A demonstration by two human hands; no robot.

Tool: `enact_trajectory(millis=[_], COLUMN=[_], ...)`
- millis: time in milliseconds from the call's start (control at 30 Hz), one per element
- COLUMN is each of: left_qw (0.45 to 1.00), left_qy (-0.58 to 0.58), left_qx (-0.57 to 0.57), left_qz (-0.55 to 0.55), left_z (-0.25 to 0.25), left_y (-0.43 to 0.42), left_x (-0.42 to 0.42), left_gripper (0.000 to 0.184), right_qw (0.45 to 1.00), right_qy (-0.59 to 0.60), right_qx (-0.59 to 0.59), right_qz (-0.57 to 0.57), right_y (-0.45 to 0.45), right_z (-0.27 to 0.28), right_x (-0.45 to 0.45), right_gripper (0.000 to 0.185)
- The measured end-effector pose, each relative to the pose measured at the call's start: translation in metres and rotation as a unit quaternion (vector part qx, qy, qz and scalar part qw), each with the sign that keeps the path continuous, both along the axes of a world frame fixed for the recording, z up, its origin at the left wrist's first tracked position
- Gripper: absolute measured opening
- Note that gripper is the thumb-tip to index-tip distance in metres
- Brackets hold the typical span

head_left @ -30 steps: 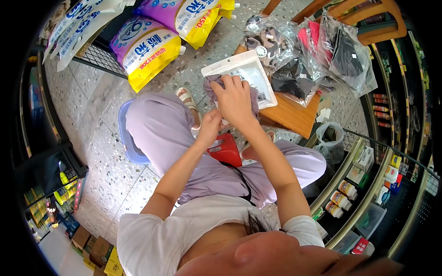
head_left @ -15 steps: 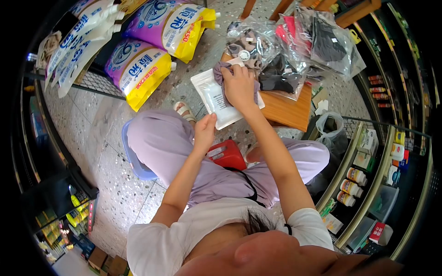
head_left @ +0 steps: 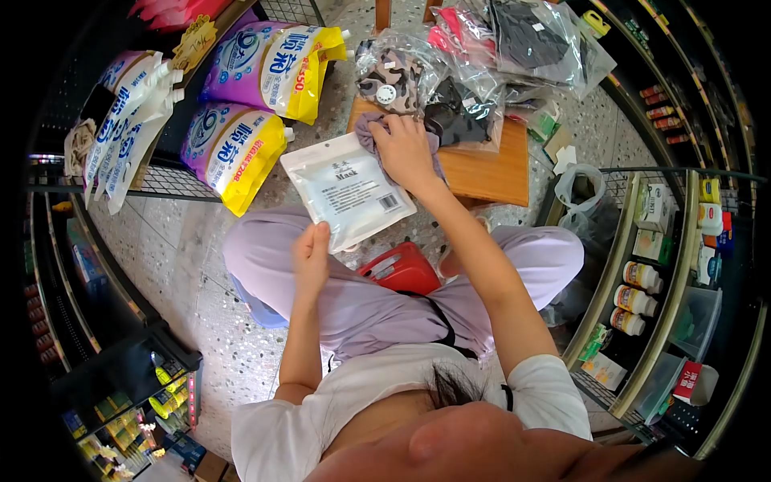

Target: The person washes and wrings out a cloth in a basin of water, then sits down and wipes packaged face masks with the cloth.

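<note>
My left hand (head_left: 312, 255) pinches the lower left corner of a flat white packet (head_left: 341, 189) printed with "Mask" and a barcode. The packet is tilted above my lap. My right hand (head_left: 404, 154) is closed on a crumpled mauve cloth (head_left: 369, 132), just right of the packet's upper edge, at the near left part of the wooden stool (head_left: 510, 165). Clear bags with a camouflage item (head_left: 393, 80) and a black item (head_left: 462, 112) lie beyond that hand.
Purple and yellow detergent bags (head_left: 241, 149) stand at the upper left. A red plastic container (head_left: 405, 269) sits between my legs. Shelves with white bottles (head_left: 634, 300) are on the right. A translucent plastic bag (head_left: 580, 193) hangs beside the stool.
My left hand has moved left with the packet, which has come out from under the cloth and now shows its printed face. The right hand still holds the cloth. The view has shifted.
</note>
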State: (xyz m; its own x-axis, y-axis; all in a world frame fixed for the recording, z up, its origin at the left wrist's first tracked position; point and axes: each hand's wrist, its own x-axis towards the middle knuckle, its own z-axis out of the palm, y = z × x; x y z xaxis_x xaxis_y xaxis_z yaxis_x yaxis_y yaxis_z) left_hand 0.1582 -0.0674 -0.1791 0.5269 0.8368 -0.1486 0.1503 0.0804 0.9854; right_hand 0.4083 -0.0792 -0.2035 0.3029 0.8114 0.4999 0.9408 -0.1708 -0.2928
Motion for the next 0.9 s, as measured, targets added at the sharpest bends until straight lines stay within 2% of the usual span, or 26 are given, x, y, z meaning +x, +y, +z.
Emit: enact_trajectory(millis=[67, 167, 300, 367, 467, 500, 567, 600, 700, 733, 900], left_qw=[1.0, 0.987, 0.959, 0.938, 0.909, 0.906, 0.899, 0.91, 0.871, 0.872, 0.848], left_qy=[-0.005, 0.058, 0.09, 0.123, 0.15, 0.12, 0.059, 0.091, 0.002, 0.009, -0.025], left_qx=[0.024, 0.147, 0.268, 0.324, 0.389, 0.404, 0.433, 0.395, 0.473, 0.456, 0.452], left_qz=[0.013, -0.032, -0.002, -0.004, -0.023, -0.027, -0.038, -0.086, -0.131, -0.178, -0.274], left_z=[0.023, 0.061, 0.097, 0.113, 0.122, 0.119, 0.113, 0.116, 0.092, 0.093, 0.087], left_y=[0.001, 0.008, 0.004, -0.004, -0.017, -0.021, -0.033, -0.041, -0.06, -0.069, -0.098], left_x=[-0.003, -0.016, -0.015, -0.003, 0.032, 0.048, 0.079, 0.087, 0.124, 0.13, 0.158], left_gripper=[0.035, 0.035, 0.031, 0.026, 0.015, 0.011, 0.007, 0.016, 0.027, 0.038, 0.046], right_qw=[1.0, 0.998, 0.977, 0.942, 0.886, 0.862, 0.879, 0.885, 0.882, 0.877, 0.861], right_qy=[-0.005, -0.017, 0.143, 0.266, 0.386, 0.428, 0.41, 0.396, 0.409, 0.422, 0.395], right_qx=[0.014, 0.057, 0.153, 0.201, 0.257, 0.271, 0.244, 0.246, 0.233, 0.228, 0.292], right_qz=[0.0, -0.003, 0.025, 0.043, 0.001, -0.013, 0.012, 0.018, -0.004, -0.018, -0.129], right_y=[-0.001, -0.003, -0.021, -0.033, -0.06, -0.071, -0.096, -0.104, -0.132, -0.14, -0.176], right_z=[-0.001, 0.0, 0.034, 0.049, 0.086, 0.097, 0.113, 0.115, 0.118, 0.118, 0.103], right_x=[-0.001, -0.001, -0.011, -0.016, -0.027, -0.028, -0.033, -0.037, -0.039, -0.036, -0.016], right_gripper=[0.024, 0.024, 0.026, 0.028, 0.027, 0.027, 0.034, 0.039, 0.049, 0.052, 0.033])
